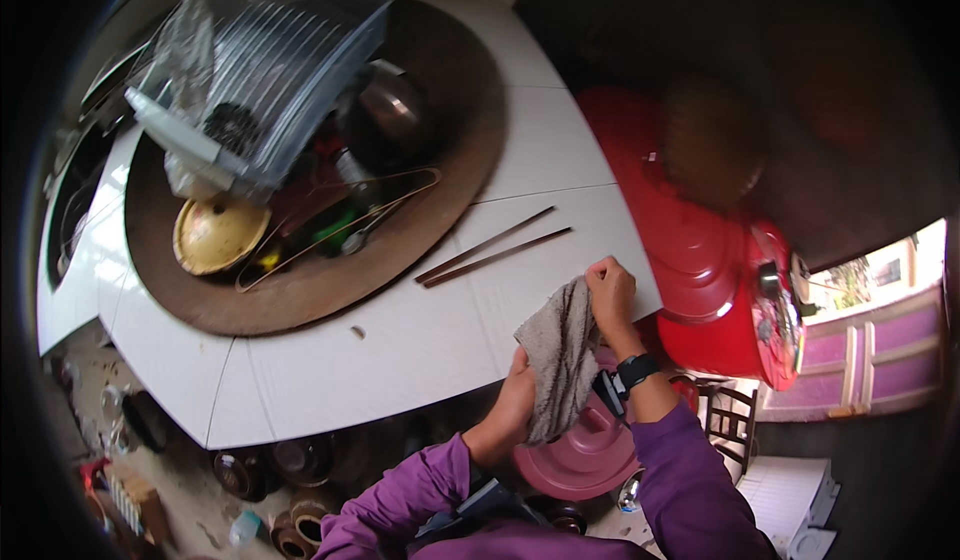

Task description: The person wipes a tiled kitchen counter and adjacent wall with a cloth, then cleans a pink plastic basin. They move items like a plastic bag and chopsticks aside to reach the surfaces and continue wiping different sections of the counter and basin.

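A grey-beige cloth hangs between my two hands over the front edge of the white tiled counter. My left hand grips its near left side, thumb on top. My right hand, with a black band on the wrist, is closed on its upper right corner. A pair of dark chopsticks lies on the tiles to the left of my right hand. Farther left, a large round brown lid or board carries a wire hanger, a yellow bowl and a clear plastic bin.
A large red lidded tub stands right of the counter. Below the cloth is a pink lid. Dark jars sit on the floor under the counter. A wooden chair and a white box are at the lower right.
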The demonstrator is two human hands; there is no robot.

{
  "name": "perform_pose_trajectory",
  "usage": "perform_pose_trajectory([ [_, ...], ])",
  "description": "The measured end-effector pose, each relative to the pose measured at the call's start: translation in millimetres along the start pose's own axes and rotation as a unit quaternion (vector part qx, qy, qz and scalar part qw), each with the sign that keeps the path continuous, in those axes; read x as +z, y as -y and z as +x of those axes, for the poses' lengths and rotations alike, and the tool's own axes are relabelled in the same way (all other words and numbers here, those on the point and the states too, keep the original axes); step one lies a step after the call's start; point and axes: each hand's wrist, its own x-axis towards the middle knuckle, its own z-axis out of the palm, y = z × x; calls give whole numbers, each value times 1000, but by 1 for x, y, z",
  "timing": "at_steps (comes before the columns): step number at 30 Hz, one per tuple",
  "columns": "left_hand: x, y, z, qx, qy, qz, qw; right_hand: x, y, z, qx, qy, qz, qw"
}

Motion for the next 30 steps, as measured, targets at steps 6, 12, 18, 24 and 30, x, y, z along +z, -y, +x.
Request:
perform_pose_trajectory([
  [6,13,19,26,16,21,56,998,-15,22,-18,-16,54,195,979],
  [12,14,17,69,33,3,139,990,-3,-6,20,-139,-7,126,982],
  [18,50,41,113,34,29,129,991,-18,-100,59,-49,-80,6,996],
  [24,53,65,119,50,54,113,991,-49,-79,69,138,47,13,989],
  [30,50,72,114,74,11,137,988,-34,-82,55,-18,5,114,993],
])
